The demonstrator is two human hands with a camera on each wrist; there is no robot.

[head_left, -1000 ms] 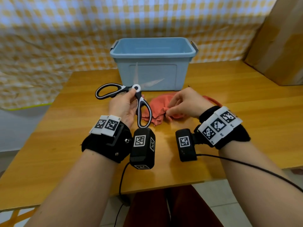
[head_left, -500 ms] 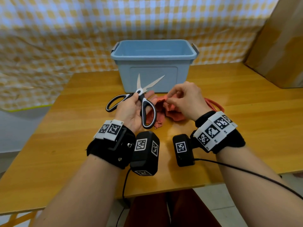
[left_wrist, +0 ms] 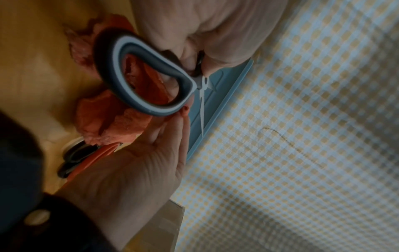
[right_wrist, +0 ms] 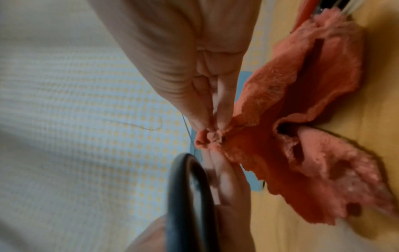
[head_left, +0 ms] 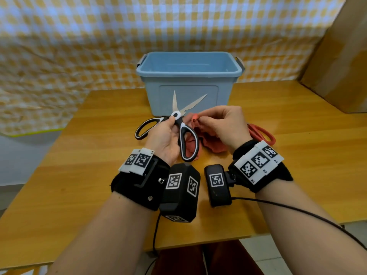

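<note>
My left hand (head_left: 165, 133) grips black-and-white scissors (head_left: 179, 124) near the pivot, blades spread wide and pointing up toward the bin. One handle loop (left_wrist: 138, 80) fills the left wrist view. My right hand (head_left: 220, 124) pinches a bunched corner of an orange-red cloth (head_left: 195, 117) between thumb and fingertips, lifted just right of the scissors' pivot. The remaining cloth (right_wrist: 302, 153) hangs down onto the wooden table (head_left: 79, 175). The pinched tip (right_wrist: 209, 136) shows clearly in the right wrist view.
A light blue plastic bin (head_left: 189, 80) stands open behind the hands. Orange-handled scissors (head_left: 262, 133) lie on the table behind my right wrist. A checked cloth (head_left: 59, 56) hangs at the back. A cardboard box (head_left: 341, 66) stands at the right.
Both hands rose and came closer together. The scissors turned so the blades point up, still spread. The right hand lifted the cloth's corner off the table up toward the scissors' pivot.
</note>
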